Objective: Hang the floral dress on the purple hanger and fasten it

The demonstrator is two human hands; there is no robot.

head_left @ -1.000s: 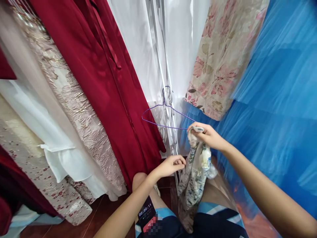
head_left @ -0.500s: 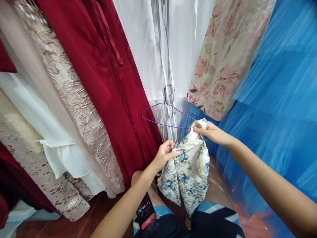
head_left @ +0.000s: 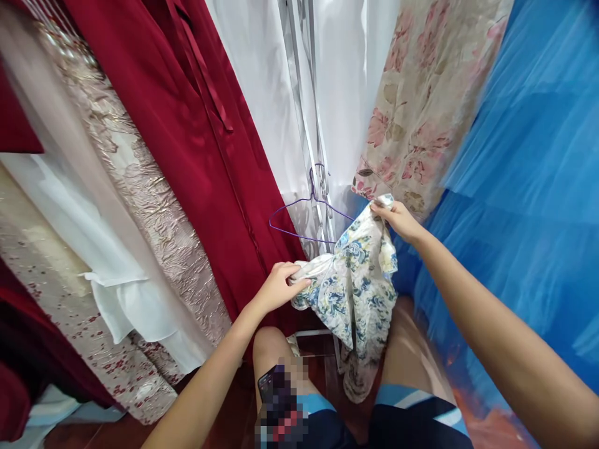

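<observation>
Hanging dresses (head_left: 187, 162) behind, both hands (head_left: 279, 285) (head_left: 401, 221) pinching floral garment (head_left: 372, 293), long axis near-vertical, narrow end down

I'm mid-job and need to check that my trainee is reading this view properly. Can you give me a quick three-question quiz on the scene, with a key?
1. Fill in the colour: the white-and-blue floral garment hides one end of a ____ wire hanger.

2. True or false: the left hand and the right hand both have a grip on the garment.

3. What hangs at the far right of the view?
a) dark-red cloth
b) blue cloth
c) plain white cloth

Key: 1. purple; 2. true; 3. b
</observation>
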